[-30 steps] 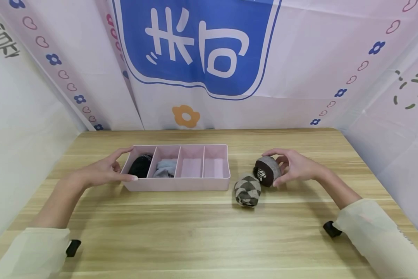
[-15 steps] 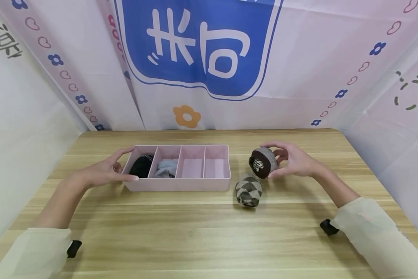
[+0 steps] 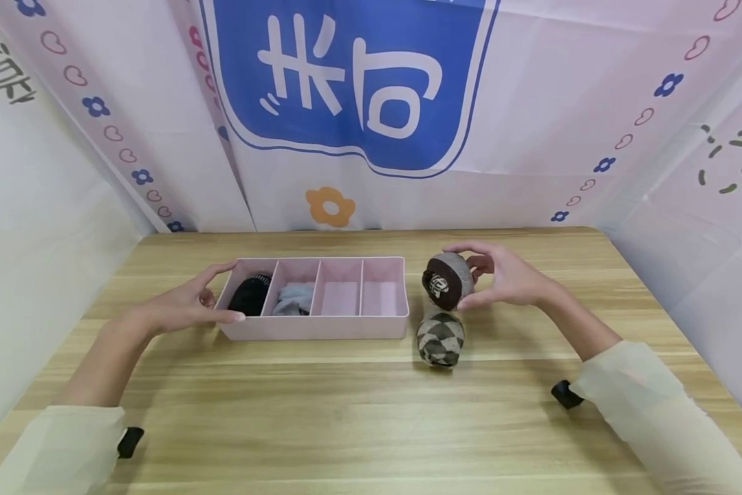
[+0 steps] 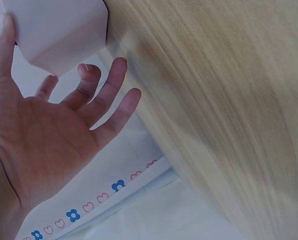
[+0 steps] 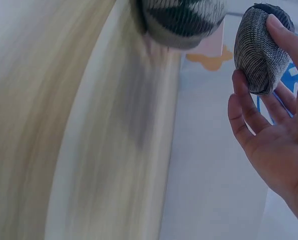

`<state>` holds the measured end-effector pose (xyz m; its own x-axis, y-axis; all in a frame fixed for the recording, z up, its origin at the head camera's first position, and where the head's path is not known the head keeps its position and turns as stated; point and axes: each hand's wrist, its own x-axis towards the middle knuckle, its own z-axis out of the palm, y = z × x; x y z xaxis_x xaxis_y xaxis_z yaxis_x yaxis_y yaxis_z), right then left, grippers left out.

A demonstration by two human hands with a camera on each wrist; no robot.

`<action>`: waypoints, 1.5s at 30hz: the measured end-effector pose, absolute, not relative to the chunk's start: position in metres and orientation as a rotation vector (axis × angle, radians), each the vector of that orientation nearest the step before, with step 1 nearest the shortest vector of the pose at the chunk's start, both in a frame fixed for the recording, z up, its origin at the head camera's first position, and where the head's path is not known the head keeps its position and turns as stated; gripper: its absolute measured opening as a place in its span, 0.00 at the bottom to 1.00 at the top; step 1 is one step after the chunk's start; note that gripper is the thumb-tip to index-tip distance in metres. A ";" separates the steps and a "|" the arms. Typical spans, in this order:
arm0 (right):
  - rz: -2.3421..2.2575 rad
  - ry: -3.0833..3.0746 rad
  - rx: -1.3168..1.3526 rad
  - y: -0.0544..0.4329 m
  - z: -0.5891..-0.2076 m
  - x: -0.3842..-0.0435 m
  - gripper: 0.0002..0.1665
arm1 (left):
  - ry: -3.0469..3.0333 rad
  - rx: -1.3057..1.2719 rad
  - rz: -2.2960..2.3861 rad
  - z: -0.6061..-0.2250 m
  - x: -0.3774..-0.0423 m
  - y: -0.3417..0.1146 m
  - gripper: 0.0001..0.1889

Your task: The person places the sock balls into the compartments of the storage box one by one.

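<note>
My left hand (image 3: 181, 302) holds the left end of a pink divided storage box (image 3: 321, 328), thumb at the front wall and a finger at the back corner. In the left wrist view its other fingers reach free beside the box (image 4: 63, 35). A rolled black sock (image 3: 250, 295) lies in the leftmost compartment, a light blue-grey sock (image 3: 294, 299) in the one beside it. My right hand (image 3: 507, 275) pinches a rolled grey and dark brown sock (image 3: 446, 280) between thumb and fingers, right of the box. Just in front of it sits a rolled checkered sock (image 3: 440, 340).
The wooden table (image 3: 346, 426) carries everything. Behind it hangs a printed white and pink cloth (image 3: 519, 137), with more cloth at both sides. Thin dividers (image 3: 361, 287) split the box into compartments.
My right hand has carried the grey and brown sock left and slightly back, toward the box's right end. The left hand, box and checkered sock stay in place.
</note>
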<state>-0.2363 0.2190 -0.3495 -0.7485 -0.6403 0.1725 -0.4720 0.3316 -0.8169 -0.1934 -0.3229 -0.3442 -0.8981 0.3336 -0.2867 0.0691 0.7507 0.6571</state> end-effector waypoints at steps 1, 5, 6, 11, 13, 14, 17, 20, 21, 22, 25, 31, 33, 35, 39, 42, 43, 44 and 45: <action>-1.389 2.409 -1.021 0.216 -0.348 -0.236 0.54 | 2.564 0.311 0.933 -0.344 -0.193 -0.323 0.56; -1.402 2.408 -1.040 0.201 -0.343 -0.237 0.53 | 2.571 0.301 0.903 -0.341 -0.193 -0.322 0.57; -1.407 2.405 -1.049 0.197 -0.341 -0.237 0.53 | 2.573 0.308 0.899 -0.341 -0.193 -0.323 0.57; -1.425 2.390 -1.064 0.179 -0.336 -0.238 0.51 | 2.577 0.309 0.886 -0.341 -0.193 -0.323 0.57; -1.440 2.380 -1.057 0.173 -0.334 -0.238 0.50 | 2.581 0.304 0.879 -0.342 -0.193 -0.323 0.56; -1.447 2.371 -1.050 0.170 -0.333 -0.238 0.50 | 2.584 0.308 0.872 -0.342 -0.193 -0.323 0.56; -1.463 2.351 -1.023 0.164 -0.331 -0.238 0.49 | 2.582 0.308 0.871 -0.342 -0.193 -0.323 0.56; -1.484 2.330 -0.974 0.157 -0.332 -0.239 0.49 | 2.577 0.307 0.872 -0.342 -0.193 -0.322 0.56; -1.494 2.321 -0.961 0.155 -0.332 -0.239 0.49 | 2.573 0.307 0.876 -0.342 -0.193 -0.322 0.56; -1.510 2.306 -0.949 0.153 -0.332 -0.240 0.49 | 2.573 0.305 0.874 -0.341 -0.193 -0.322 0.56; -1.562 2.254 -0.919 0.148 -0.332 -0.240 0.49 | 2.576 0.315 0.868 -0.341 -0.193 -0.322 0.57; -1.625 2.162 -0.879 0.142 -0.332 -0.242 0.52 | 2.575 0.302 0.866 -0.340 -0.193 -0.322 0.57; -1.638 2.132 -0.875 0.141 -0.333 -0.243 0.52 | 2.577 0.307 0.862 -0.340 -0.193 -0.321 0.57; -1.638 2.122 -0.871 0.140 -0.333 -0.245 0.53 | 2.579 0.311 0.856 -0.340 -0.194 -0.321 0.57; -1.620 2.127 -0.865 0.135 -0.331 -0.246 0.54 | 2.573 0.310 0.862 -0.340 -0.194 -0.321 0.57; -1.589 2.178 -0.879 0.131 -0.329 -0.246 0.54 | 2.565 0.301 0.883 -0.340 -0.193 -0.322 0.57; -1.577 2.200 -0.890 0.129 -0.329 -0.246 0.54 | 2.563 0.299 0.891 -0.340 -0.193 -0.322 0.57; -1.566 2.220 -0.899 0.127 -0.328 -0.245 0.54 | 2.563 0.295 0.897 -0.341 -0.193 -0.322 0.57; -1.559 2.235 -0.905 0.126 -0.327 -0.245 0.55 | 2.563 0.292 0.898 -0.341 -0.194 -0.322 0.57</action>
<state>-0.2451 0.1257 -0.3271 -0.7684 -0.6270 0.1282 -0.3369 0.2260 -0.9140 -0.1936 -0.3221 -0.3412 -0.8953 0.3232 -0.3067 0.0611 0.7710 0.6339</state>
